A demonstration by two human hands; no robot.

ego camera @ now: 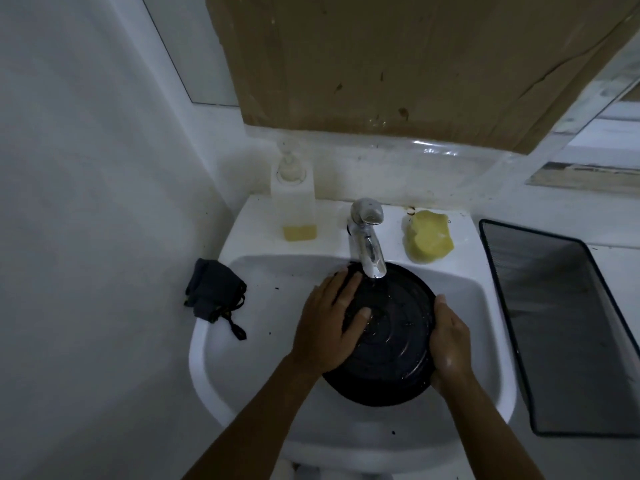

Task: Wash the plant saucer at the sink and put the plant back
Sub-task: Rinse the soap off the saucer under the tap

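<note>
The saucer is gripped at its right rim by the curled right hand. The left hand is laid flat across it, fingers straight. It is held in the sink under the tap. Rinsing seems under way; the sponge is probably needed next.

On the right hand I can't see the fingers, they're hidden behind the saucer rim. The left hand covers its left side. The basket runs off the right edge.

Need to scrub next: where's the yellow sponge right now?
In the head view the yellow sponge sits on the sink ledge, just right of the faucet.
</note>
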